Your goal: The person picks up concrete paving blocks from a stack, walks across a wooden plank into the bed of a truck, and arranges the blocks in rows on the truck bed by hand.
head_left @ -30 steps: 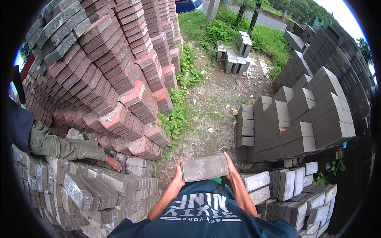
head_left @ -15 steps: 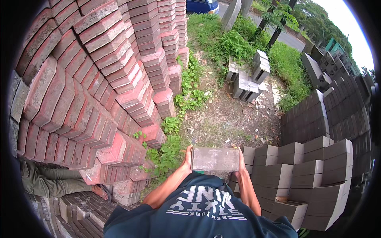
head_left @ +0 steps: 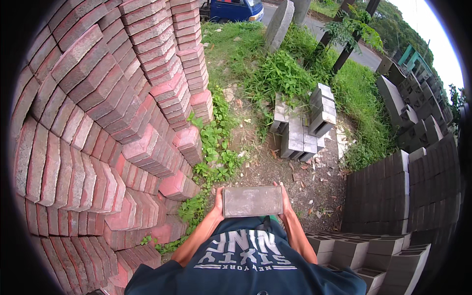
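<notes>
A grey concrete block (head_left: 253,202) is held level in front of my chest, its long side running left to right. My left hand (head_left: 218,202) presses against its left end and my right hand (head_left: 285,199) against its right end. Both thumbs show near the block's far corners, while the other fingers are mostly hidden at the ends. Farther ahead on the ground stands a small cluster of grey hollow concrete blocks (head_left: 293,145), some stacked on others.
Tall stacks of red paving bricks (head_left: 96,81) rise on my left, with leafy weeds (head_left: 216,167) along their foot. Stacked grey blocks (head_left: 349,251) and dark stacks (head_left: 373,196) line my right. Beyond the grass (head_left: 366,108), a blue vehicle (head_left: 233,10) stands by the road.
I have moved forward, still carrying the block between both hands. The block cluster appears nearer, the right-hand stacks have slipped back, and the person's legs at lower left have left view.
</notes>
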Action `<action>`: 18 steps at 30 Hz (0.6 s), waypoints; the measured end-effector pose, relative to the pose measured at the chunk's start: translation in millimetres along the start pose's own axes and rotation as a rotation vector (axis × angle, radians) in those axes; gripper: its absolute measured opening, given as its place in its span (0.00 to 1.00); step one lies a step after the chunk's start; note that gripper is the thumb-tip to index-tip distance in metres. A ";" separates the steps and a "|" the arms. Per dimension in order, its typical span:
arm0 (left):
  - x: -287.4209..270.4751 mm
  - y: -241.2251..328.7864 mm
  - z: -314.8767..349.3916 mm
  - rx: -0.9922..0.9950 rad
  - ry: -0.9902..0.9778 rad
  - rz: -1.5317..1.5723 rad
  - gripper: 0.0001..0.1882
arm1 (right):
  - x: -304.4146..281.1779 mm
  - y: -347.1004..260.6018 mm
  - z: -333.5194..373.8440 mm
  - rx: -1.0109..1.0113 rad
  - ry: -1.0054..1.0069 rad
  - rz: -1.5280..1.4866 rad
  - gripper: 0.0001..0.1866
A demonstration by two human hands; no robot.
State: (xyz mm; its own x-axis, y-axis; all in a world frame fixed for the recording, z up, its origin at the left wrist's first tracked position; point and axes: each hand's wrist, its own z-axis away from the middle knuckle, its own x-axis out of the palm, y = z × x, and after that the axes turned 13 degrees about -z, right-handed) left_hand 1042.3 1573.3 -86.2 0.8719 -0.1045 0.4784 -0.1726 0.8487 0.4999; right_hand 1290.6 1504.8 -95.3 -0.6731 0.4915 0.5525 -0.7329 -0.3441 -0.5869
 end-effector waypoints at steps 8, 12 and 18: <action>42.6 163.6 -117.8 0.125 0.185 0.160 0.37 | 105.0 -166.5 -185.5 0.261 -0.071 0.092 0.46; 49.2 237.4 -195.9 0.121 0.209 0.201 0.36 | 125.0 -211.9 -288.4 0.301 0.013 0.102 0.45; 74.6 394.9 -344.1 -0.007 0.120 0.082 0.36 | 144.5 -293.3 -448.2 0.294 0.097 0.012 0.44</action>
State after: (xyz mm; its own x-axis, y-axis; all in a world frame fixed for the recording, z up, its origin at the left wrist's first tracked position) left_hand 1196.9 2079.1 -101.6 0.9037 0.0275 0.4272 -0.2422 0.8557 0.4573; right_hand 1452.3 2035.3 -108.6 -0.6799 0.5552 0.4790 -0.7315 -0.5600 -0.3891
